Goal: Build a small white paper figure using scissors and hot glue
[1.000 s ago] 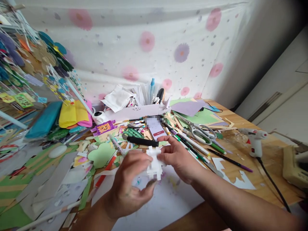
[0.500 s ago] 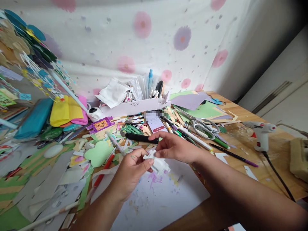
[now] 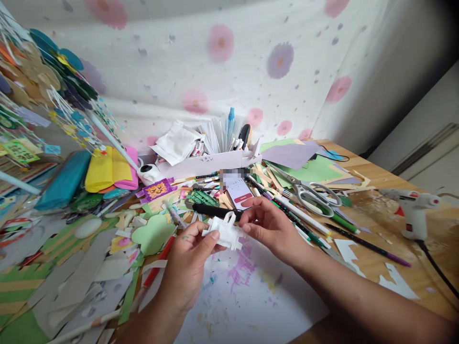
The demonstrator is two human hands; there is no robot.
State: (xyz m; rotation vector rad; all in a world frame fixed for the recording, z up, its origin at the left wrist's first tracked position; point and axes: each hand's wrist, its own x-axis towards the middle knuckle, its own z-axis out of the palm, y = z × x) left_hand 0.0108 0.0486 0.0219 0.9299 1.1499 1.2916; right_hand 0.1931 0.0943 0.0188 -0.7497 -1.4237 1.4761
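A small white folded paper piece [image 3: 225,232], with notched edges and a loop of paper standing up at its top, is pinched between the thumb and fingers of my left hand [image 3: 196,248]. My right hand [image 3: 267,227] hovers just right of the piece, its fingers curved and apart with nothing seen between them. Beneath both hands lies a large white sheet [image 3: 229,301] stained with purple, yellow and blue marks. Behind them are a black-handled cutter [image 3: 211,210] and a phone [image 3: 239,191] with a lit screen.
Silver scissors [image 3: 315,196] and several pens lie to the right. A white glue gun [image 3: 412,210] stands at the right edge, its cord trailing. Paper scraps [image 3: 82,272] crowd the left side. At the back is a white box [image 3: 204,165] of supplies.
My right hand has let go of the white paper piece and drawn back to the right. More of the piece, including its upright loop, now shows. The view has shifted slightly.
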